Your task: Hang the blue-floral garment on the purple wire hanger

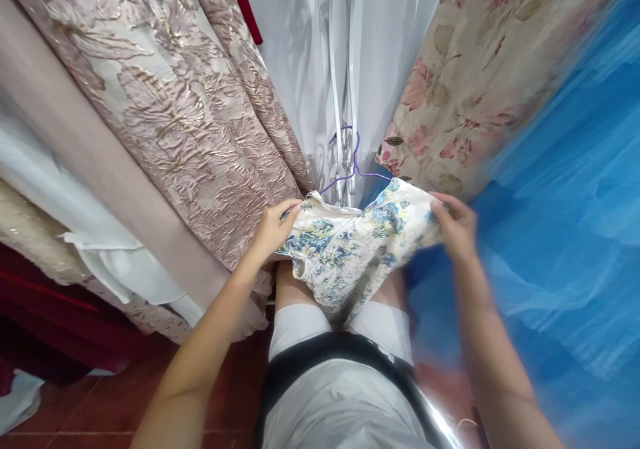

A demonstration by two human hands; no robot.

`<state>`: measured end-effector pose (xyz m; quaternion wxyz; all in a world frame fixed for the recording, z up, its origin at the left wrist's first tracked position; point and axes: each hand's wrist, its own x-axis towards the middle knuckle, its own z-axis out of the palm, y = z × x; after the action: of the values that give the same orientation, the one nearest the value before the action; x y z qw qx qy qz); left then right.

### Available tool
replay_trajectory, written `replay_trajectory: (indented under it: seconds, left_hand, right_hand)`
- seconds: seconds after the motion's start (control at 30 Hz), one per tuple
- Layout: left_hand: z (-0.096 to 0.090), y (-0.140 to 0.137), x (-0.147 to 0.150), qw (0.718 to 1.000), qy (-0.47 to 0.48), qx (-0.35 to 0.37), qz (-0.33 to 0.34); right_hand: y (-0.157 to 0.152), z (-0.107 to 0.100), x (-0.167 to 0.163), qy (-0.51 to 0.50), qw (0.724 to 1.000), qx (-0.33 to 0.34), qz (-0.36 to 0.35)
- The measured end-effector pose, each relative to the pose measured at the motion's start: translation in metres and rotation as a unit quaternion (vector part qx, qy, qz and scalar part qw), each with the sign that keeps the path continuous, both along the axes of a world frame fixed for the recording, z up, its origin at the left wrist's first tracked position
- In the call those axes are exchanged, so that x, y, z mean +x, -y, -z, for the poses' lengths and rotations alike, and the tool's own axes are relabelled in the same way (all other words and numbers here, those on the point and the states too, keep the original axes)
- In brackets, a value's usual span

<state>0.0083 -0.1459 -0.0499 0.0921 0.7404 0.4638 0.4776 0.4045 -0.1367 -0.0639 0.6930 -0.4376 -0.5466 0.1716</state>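
A white garment with blue and yellow flowers [345, 255] hangs in front of my thighs, its lower part out of sight. The purple hanger [356, 170] sits inside its neckline, with the hook upward against white cloth. My left hand [277, 225] pinches the garment at one shoulder, thumb on top. On the other side, my right hand [456, 225] grips the opposite shoulder edge, its fingers partly behind the cloth. Between the two hands the fabric is spread and slightly creased.
Pink and gold brocade cloth [185, 109] hangs to the left, with white and dark red garments beyond. White fabric with straps [300, 49] hangs ahead. A beige floral cloth [465, 69] and blue tulle [560, 235] are close on the right. Red tile floor [115, 402] shows below.
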Motion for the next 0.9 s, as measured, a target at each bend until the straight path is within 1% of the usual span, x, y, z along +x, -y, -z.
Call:
replay_trajectory:
  seconds: [0.07,0.17,0.23,0.3,0.37,0.4,0.5,0.57,0.63,0.7,0.77,0.8,0.83,0.87,0.9]
  left_hand:
    - [-0.002,-0.002,0.003,1.0,0.0,-0.004,-0.007]
    - [-0.01,-0.004,0.008,1.0,-0.001,0.014,-0.016]
    - [-0.02,-0.005,0.014,0.999,-0.022,0.038,-0.027]
    - [-0.031,-0.006,0.02,0.994,-0.06,0.067,-0.057]
    - [-0.043,-0.006,0.028,0.986,-0.099,0.098,-0.089]
    - [-0.049,-0.006,0.032,0.983,-0.112,0.114,-0.094]
    - [-0.062,-0.006,0.046,0.979,-0.124,0.152,-0.056]
    - [-0.067,-0.006,0.055,0.979,-0.123,0.163,-0.029]
    - [-0.066,-0.006,0.062,0.978,-0.126,0.168,-0.02]
    - [-0.058,-0.007,0.065,0.975,-0.131,0.176,-0.02]
    - [-0.044,-0.012,0.063,0.973,-0.132,0.186,-0.03]
    - [-0.035,-0.016,0.06,0.973,-0.128,0.187,-0.037]
    - [-0.025,-0.021,0.057,0.975,-0.12,0.184,-0.042]
    - [-0.014,-0.025,0.054,0.978,-0.107,0.175,-0.045]
    - [-0.004,-0.03,0.052,0.983,-0.087,0.157,-0.045]
  right_hand:
    - [-0.003,-0.002,0.0,0.02,1.0,-0.001,0.007]
    - [-0.012,-0.004,-0.002,0.028,0.999,0.002,0.036]
    - [-0.018,-0.008,-0.002,0.028,0.997,0.009,0.073]
    - [-0.02,-0.014,0.0,0.029,0.993,0.02,0.114]
    - [-0.017,-0.022,0.003,0.029,0.988,0.034,0.145]
    - [-0.015,-0.026,0.005,0.025,0.986,0.043,0.157]
    - [-0.004,-0.032,0.014,-0.019,0.984,0.057,0.168]
    - [0.005,-0.031,0.021,-0.077,0.983,0.042,0.164]
    - [0.018,-0.026,0.026,-0.145,0.977,0.015,0.156]
    - [0.04,-0.019,0.026,-0.188,0.974,-0.01,0.124]
    - [0.072,-0.014,0.018,-0.182,0.982,-0.03,0.05]
    - [0.089,-0.012,0.011,-0.165,0.985,-0.045,0.005]
    - [0.107,-0.012,0.001,-0.127,0.988,-0.064,-0.053]
    - [0.124,-0.012,-0.011,-0.077,0.987,-0.078,-0.12]
    - [0.138,-0.012,-0.024,-0.016,0.976,-0.089,-0.199]
